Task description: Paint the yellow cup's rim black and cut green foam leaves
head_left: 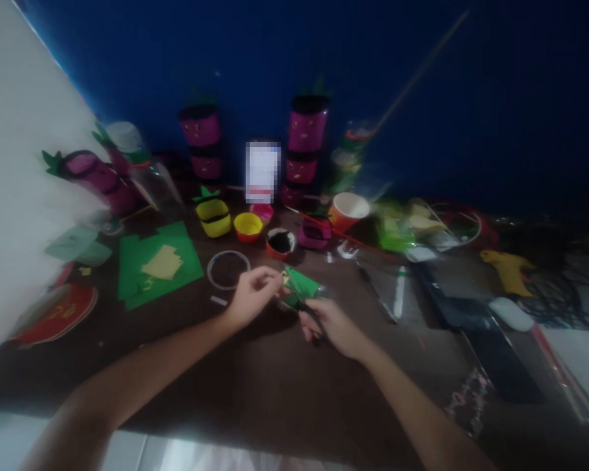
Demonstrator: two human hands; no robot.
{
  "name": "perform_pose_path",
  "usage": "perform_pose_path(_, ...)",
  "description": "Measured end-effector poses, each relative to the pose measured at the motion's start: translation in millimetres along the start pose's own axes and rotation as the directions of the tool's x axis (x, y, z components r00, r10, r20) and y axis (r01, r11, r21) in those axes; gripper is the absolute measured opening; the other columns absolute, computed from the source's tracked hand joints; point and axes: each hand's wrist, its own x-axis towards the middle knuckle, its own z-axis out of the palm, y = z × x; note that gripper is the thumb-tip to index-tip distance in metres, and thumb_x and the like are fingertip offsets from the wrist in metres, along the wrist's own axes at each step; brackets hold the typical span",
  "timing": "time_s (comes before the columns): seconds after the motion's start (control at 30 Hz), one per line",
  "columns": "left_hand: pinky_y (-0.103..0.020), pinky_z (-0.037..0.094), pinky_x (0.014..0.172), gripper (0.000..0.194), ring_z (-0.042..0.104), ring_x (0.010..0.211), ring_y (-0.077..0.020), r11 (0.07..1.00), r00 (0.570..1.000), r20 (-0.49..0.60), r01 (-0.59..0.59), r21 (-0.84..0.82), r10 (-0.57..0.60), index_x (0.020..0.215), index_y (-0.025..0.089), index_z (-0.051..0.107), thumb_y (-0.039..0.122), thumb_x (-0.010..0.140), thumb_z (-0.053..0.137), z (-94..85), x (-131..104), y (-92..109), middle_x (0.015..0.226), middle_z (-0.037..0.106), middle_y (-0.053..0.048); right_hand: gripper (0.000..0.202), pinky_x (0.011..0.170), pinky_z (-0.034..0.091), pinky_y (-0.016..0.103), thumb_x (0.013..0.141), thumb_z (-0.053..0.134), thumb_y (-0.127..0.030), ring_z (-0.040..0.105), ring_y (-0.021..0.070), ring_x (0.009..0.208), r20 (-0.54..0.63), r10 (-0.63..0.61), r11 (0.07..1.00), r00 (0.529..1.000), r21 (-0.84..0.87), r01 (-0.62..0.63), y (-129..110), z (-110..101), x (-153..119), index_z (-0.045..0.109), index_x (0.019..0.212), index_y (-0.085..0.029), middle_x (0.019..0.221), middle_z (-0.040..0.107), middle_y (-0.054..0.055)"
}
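Note:
Near the middle of the dark table, my left hand (254, 294) pinches a small pale yellow piece (285, 280) between its fingertips. My right hand (331, 324) is closed around the black handles of a pair of scissors (313, 315), whose blades point up and left toward that piece. Just behind the blades lies a green item (302, 284), partly covered by the hands and scissors. A clear tape ring (229, 269) rests left of my left hand. Further left, yellow paper (163, 263) lies on green sheets (189, 280). The image is blurred, so blade contact is unclear.
Behind the hands stand a yellow cup (248, 226), a cup of black paint (280, 243), a paper cup (349, 208) and purple decorated containers (307, 131). A marker (399, 293) and glue gun (508, 269) lie right; a red fan (61, 313) lies left.

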Motion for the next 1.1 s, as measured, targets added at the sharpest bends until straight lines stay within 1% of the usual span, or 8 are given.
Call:
perform_pose_path(0.13,-0.024,0.050,0.055,0.025,0.063,0.056,-0.0136,1.000,1.000,-0.001,0.003,-0.001,-0.003,0.070,0.014,0.059,0.038,0.073,0.064,-0.4,0.2,0.4,0.061,0.067,-0.002,0.033,0.043,0.033,0.019,0.079,0.050,-0.040,0.044,0.0075,0.043,-0.007,-0.017,0.999,1.000,-0.027,0.017,-2.5,-0.2,-0.6,0.043,0.057,-0.018,0.047,0.052,-0.002)
perform_pose_path(0.37,-0.024,0.050,0.056,0.024,0.063,0.056,-0.0130,1.000,1.000,0.002,0.000,-0.007,0.000,0.070,0.014,0.059,0.037,0.074,0.063,-0.3,0.0,0.4,0.061,0.067,-0.002,0.026,0.041,0.032,0.018,0.076,0.052,-0.032,0.044,0.0072,0.042,-0.025,0.004,1.000,1.000,-0.031,-0.005,-2.4,-0.1,-0.2,0.044,0.056,-0.018,0.048,0.052,-0.002)
perform_pose_path(0.53,-0.023,0.050,0.056,0.022,0.063,0.056,-0.0126,1.000,1.000,0.006,-0.006,-0.005,0.006,0.071,0.014,0.058,0.036,0.075,0.062,-0.7,-0.2,-0.8,0.060,0.066,-0.002,0.021,0.041,0.031,0.018,0.077,0.048,-0.026,0.044,0.0068,0.042,-0.021,0.014,0.999,1.000,-0.029,-0.015,-0.2,-0.6,-0.1,0.045,0.058,-0.018,0.047,0.053,-0.003)
perform_pose_path(0.63,-0.023,0.050,0.056,0.023,0.063,0.056,-0.0125,1.000,1.000,0.002,-0.006,-0.001,0.006,0.071,0.014,0.058,0.036,0.075,0.062,-0.6,0.3,-0.7,0.060,0.066,-0.002,0.023,0.043,0.033,0.018,0.077,0.049,-0.028,0.045,0.0071,0.043,-0.018,0.005,0.999,1.000,-0.040,-0.006,-1.4,-1.1,-0.5,0.045,0.057,-0.018,0.048,0.053,-0.003)
perform_pose_path(0.83,-0.023,0.050,0.056,0.023,0.063,0.057,-0.0131,1.000,1.000,0.004,-0.001,-0.002,0.001,0.071,0.014,0.058,0.037,0.074,0.062,-0.6,0.5,-0.7,0.060,0.066,-0.002,0.030,0.044,0.034,0.019,0.078,0.051,-0.037,0.044,0.0077,0.043,-0.026,-0.006,0.999,1.000,-0.050,0.005,-7.2,-0.4,-1.6,0.044,0.056,-0.018,0.046,0.052,-0.003)
perform_pose_path(1.1,-0.023,0.049,0.056,0.022,0.062,0.056,-0.0126,1.000,1.000,0.007,0.009,-0.020,-0.009,0.070,0.014,0.057,0.035,0.074,0.062,-0.5,-0.1,1.5,0.060,0.066,-0.001,0.029,0.045,0.034,0.020,0.080,0.049,-0.035,0.046,0.0083,0.045,-0.004,-0.013,0.998,1.000,-0.061,0.013,-3.3,-2.3,-0.3,0.045,0.057,-0.018,0.048,0.052,-0.002)
